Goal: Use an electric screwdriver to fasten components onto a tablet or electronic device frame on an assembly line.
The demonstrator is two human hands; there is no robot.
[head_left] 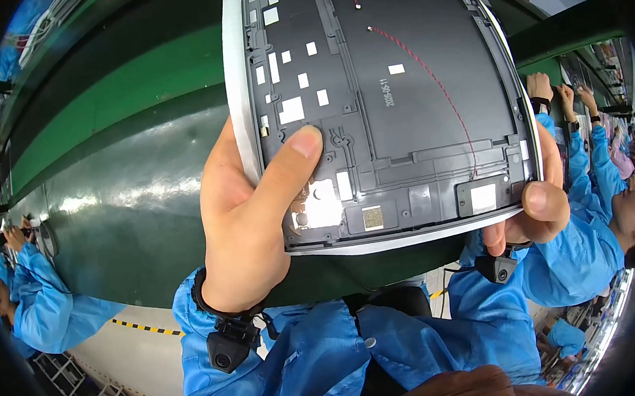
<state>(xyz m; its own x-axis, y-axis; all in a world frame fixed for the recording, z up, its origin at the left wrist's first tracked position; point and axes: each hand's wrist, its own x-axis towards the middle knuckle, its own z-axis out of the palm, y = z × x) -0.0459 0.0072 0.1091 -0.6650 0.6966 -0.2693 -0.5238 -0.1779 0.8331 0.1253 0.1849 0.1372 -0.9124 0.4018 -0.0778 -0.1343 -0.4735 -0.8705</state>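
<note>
A dark grey tablet housing [422, 121] is held up in front of me, its inner side facing me. White edging shows along its left and lower sides. My left hand [238, 218] grips the lower left, thumb pressed on the inner face and fingers behind. At the lower right corner, my right hand [546, 208] is closed around the edge, the thumb at the corner and some fingers hidden underneath. A thin twisted red wire [434, 79] runs down from a small connector to a speaker-like box [483, 197]. Several white pads and a shiny silver patch [319, 207] sit on the inner face.
The green work surface [133, 189] stretches left and beyond the housing. Co-workers in blue smocks stand at the left [44, 291] and right [579, 253]. Small black cameras are strapped at my left wrist [228, 348] and right wrist [496, 268].
</note>
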